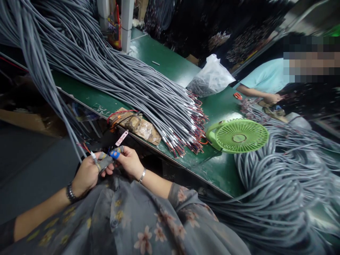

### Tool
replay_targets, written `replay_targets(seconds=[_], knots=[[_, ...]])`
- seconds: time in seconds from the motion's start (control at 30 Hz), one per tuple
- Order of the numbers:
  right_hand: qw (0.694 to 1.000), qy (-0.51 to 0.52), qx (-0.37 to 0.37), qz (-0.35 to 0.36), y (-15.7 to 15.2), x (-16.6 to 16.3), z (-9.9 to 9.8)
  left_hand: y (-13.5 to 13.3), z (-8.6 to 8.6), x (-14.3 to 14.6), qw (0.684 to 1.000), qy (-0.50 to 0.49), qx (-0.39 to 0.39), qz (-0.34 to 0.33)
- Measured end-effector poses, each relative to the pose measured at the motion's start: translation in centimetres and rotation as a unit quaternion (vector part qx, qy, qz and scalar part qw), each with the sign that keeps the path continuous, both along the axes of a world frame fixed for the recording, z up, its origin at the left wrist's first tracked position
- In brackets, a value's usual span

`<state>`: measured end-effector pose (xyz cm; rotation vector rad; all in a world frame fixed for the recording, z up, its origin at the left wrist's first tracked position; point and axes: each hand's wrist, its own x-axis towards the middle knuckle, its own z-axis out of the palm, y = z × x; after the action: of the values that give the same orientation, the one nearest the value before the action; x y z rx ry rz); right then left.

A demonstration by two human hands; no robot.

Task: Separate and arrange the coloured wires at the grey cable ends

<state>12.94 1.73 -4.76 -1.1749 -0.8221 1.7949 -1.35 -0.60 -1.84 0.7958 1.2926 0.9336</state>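
My left hand [89, 173] is closed in a pinch on the stripped end of a grey cable [53, 95] that hangs down from the big bundle at the upper left. Its fingertips wear grey finger covers. My right hand [129, 161] is closed too, its taped blue-tipped finger pressed against the same cable end, right beside the left fingers. Both hands sit below the near edge of the green workbench [217, 166], over my lap. A large fan of grey cables [138, 88] with red and white wire ends lies across the bench.
A green desk fan [239, 136] lies flat on the bench. Coiled grey cables [278, 187] pile at the right. A plastic bag [209, 78] stands further back. A person in a light blue shirt [268, 76] works across the bench. A brown taped block [135, 124] sits near the bench edge.
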Motion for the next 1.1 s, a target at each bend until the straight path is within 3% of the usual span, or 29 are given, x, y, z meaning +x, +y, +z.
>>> replay_targets(seconds=[0.47,0.8,1.1], knots=[[0.999,-0.018,0.027,0.010,-0.21,0.62,-0.07,0.02,0.74,0.49,0.998,-0.007,-0.020,0.062],[0.999,-0.006,0.033,0.017,0.19,0.27,0.18,-0.12,0.21,0.05,1.000,0.001,0.008,0.027],[1.000,0.001,0.008,0.004,0.04,0.01,0.00,0.03,0.45,0.39,0.997,-0.019,-0.006,0.069]])
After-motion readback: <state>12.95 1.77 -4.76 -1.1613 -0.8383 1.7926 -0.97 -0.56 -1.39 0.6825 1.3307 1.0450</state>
